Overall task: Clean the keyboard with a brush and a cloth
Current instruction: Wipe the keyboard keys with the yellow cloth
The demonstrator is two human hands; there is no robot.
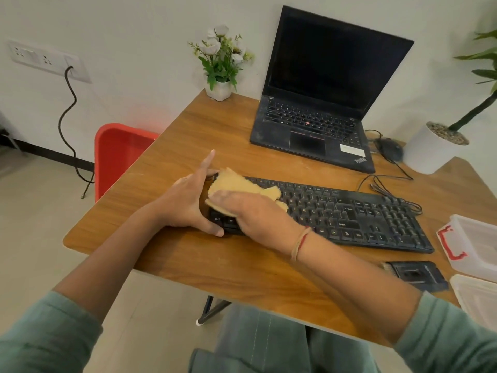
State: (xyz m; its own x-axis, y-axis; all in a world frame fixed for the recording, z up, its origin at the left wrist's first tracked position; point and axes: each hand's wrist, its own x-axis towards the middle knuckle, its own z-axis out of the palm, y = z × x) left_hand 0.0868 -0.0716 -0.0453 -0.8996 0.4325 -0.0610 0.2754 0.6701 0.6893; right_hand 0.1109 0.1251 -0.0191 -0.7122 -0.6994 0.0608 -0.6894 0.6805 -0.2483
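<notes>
A black keyboard (349, 211) lies across the wooden table (204, 130). My left hand (188, 203) grips its left end, thumb on the front edge near the Ctrl key and forefinger stretched out behind. My right hand (250, 208) lies flat, fingers straight, pressing a yellow cloth (231, 183) onto the keys at the keyboard's left part. A black brush (415, 273) lies on the table in front of the keyboard's right end, apart from both hands.
An open black laptop (317, 125) stands behind the keyboard, a mouse (390, 149) and cable to its right. A small flower pot (220, 87) is at the back; a white plant pot (430, 149) and clear plastic boxes (473, 243) at right. A red chair (118, 154) stands left.
</notes>
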